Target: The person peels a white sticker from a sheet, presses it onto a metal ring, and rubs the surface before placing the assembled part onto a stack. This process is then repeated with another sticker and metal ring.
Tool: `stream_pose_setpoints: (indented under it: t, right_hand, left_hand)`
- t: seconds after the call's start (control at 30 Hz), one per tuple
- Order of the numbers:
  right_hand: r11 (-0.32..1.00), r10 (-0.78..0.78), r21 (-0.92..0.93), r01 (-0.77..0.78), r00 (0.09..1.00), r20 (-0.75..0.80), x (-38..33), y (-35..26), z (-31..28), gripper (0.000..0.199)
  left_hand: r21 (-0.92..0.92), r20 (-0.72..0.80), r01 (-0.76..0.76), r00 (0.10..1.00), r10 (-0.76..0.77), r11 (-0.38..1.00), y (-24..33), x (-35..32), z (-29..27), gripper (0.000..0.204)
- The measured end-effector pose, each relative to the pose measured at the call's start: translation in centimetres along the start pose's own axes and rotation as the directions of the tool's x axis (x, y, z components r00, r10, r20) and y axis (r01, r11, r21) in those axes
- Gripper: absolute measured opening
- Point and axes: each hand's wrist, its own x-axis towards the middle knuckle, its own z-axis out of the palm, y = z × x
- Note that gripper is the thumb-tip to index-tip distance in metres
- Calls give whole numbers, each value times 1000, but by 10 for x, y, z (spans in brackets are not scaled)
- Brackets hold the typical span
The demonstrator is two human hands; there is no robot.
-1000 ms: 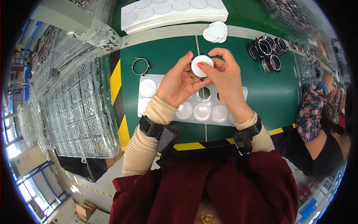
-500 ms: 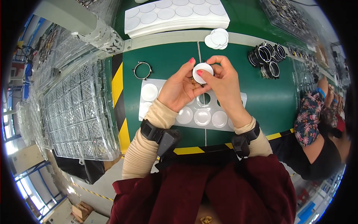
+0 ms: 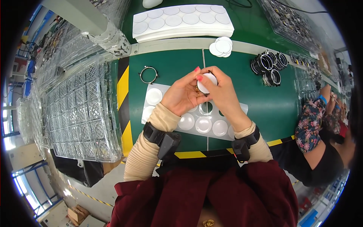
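Above the green bench top, my two hands meet around a white disc (image 3: 205, 85) with a dark rim that looks like a ring frame. My left hand (image 3: 182, 94) cups it from the left, fingers curled beneath and thumb at its edge. From the other side my right hand (image 3: 222, 87) grips it, thumb pressing on the white face. Under my hands lies a clear sheet (image 3: 161, 88) carrying several white discs (image 3: 203, 125), with some round openings. A single thin ring (image 3: 148, 83) with small black clips rests to the left. The fingers partly hide the disc's edge.
Several black and silver rings (image 3: 261, 65) are piled at right. Loose white discs (image 3: 221, 47) overlap beside a thick stack of white sheets (image 3: 185, 32) at the back. Clear plastic trays (image 3: 81, 113) stand left, near a post (image 3: 77, 17). At far right is a co-worker's flowered sleeve (image 3: 310, 121).
The white disc has tilted in my fingers and shows a narrower face. My right hand has turned slightly around it. The whole view has shifted a little.
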Motion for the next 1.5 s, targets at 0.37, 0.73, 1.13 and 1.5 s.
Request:
stream_pose_setpoints:
  t: [0.37, 0.73, 1.13, 1.5]
  right_hand:
    - [997, -31, 74, 27, 998, 47, -4, 4, -10, 20]
    - [990, -127, -52, 132, 988, 86, -7, 5, -4, 23]
    - [999, 45, 8, -46, 993, 105, -6, 0, -9, 26]
    - [957, -31, 288, -11, 990, 139, -7, 1, -18, 40]
  left_hand:
    - [92, -87, -10, 996, 19, 996, 0, -3, 16, 24]
    - [70, -51, -25, 998, 29, 997, 0, -4, 8, 26]
    - [62, -5, -7, 1000, 8, 998, -2, -2, -1, 29]
    - [96, -77, -126, 988, 133, 987, 3, -3, 16, 31]
